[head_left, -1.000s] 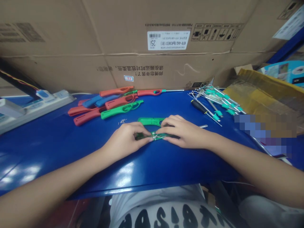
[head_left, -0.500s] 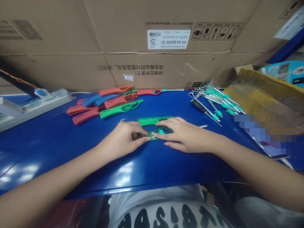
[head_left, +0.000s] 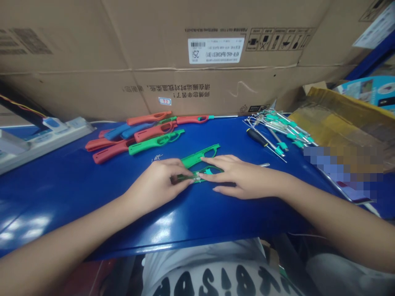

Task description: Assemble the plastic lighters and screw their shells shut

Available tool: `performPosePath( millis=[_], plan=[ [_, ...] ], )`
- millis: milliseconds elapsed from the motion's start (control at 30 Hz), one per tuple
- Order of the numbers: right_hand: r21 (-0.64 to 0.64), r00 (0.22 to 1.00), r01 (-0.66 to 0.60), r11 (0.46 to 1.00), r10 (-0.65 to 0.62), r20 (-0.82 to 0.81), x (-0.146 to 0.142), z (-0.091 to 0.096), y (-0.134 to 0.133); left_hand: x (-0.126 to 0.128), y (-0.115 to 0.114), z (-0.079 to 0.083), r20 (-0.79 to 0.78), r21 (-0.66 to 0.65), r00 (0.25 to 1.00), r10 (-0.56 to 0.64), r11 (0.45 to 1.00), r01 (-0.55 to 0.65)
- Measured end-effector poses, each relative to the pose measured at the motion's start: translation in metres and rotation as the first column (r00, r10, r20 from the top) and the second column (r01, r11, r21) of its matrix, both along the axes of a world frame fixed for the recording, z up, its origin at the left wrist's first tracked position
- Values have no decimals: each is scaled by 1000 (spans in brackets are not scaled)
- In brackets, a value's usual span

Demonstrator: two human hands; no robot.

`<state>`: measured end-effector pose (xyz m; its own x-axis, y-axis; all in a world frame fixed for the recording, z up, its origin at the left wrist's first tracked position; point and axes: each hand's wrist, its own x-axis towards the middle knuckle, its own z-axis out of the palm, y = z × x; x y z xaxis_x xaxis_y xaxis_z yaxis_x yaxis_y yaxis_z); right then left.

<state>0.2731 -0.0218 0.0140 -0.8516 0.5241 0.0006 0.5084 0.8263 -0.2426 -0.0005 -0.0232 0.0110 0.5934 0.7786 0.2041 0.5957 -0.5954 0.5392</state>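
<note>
My left hand [head_left: 160, 181] and my right hand [head_left: 237, 174] meet at the middle of the blue table [head_left: 77, 185]. Between their fingertips lies a green lighter half-shell with small parts inside [head_left: 202, 174]; my left fingers pinch its left end and my right fingers press on it. A second green half-shell [head_left: 200, 155] rests tilted just behind, under my right fingers.
A heap of red, blue and green lighter shells [head_left: 138, 133] lies at the back left. Metal rods with teal tips [head_left: 280, 127] and a black-handled screwdriver [head_left: 262, 139] sit at the back right. Cardboard boxes [head_left: 185, 57] wall the far edge; a white power strip [head_left: 46, 133] lies left.
The rear green half-shell has swung from lying level to tilted, its right end farther back. My right hand has opened a little over the front shell.
</note>
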Motion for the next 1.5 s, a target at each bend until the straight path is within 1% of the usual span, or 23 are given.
performPosePath(
  millis=[133,233,367,500,667,833,967,1100,1200,1367,1500],
  plan=[
    [77,996,-19,997,25,-83,-2,-2,2,-2,0,0,-46,-46,999,16,999,-19],
    [125,988,17,992,2,-155,-3,-3,5,-2,1,0,-53,-65,998,23,998,-26],
    [151,989,50,987,-28,-147,-2,-6,9,-1,2,3,-44,-56,999,15,998,-17],
    [134,988,62,989,-41,-150,0,-10,11,-2,1,6,-55,-81,999,3,997,-8],
    [73,982,52,996,-38,-184,-2,-13,11,-3,1,8,-59,-92,998,-18,996,13],
    [11,968,46,999,-42,-248,-3,-14,10,-1,2,6,-21,-147,1000,11,989,-14],
    [-5,958,48,999,-48,-283,-1,-15,10,-1,2,5,-13,-178,999,46,983,-47],
    [-10,955,51,999,-51,-291,0,-15,11,-1,0,5,-12,-171,998,56,984,-58],
    [-3,954,53,999,-52,-297,0,-17,11,-1,-1,6,-33,-135,998,47,990,-51],
    [-4,953,60,998,-58,-297,-1,-17,11,-1,-6,6,-143,-5,989,-42,999,42],
    [-9,951,63,998,-63,-302,-2,-16,11,-1,-10,8,-211,3,976,-52,999,54]
  ],
)
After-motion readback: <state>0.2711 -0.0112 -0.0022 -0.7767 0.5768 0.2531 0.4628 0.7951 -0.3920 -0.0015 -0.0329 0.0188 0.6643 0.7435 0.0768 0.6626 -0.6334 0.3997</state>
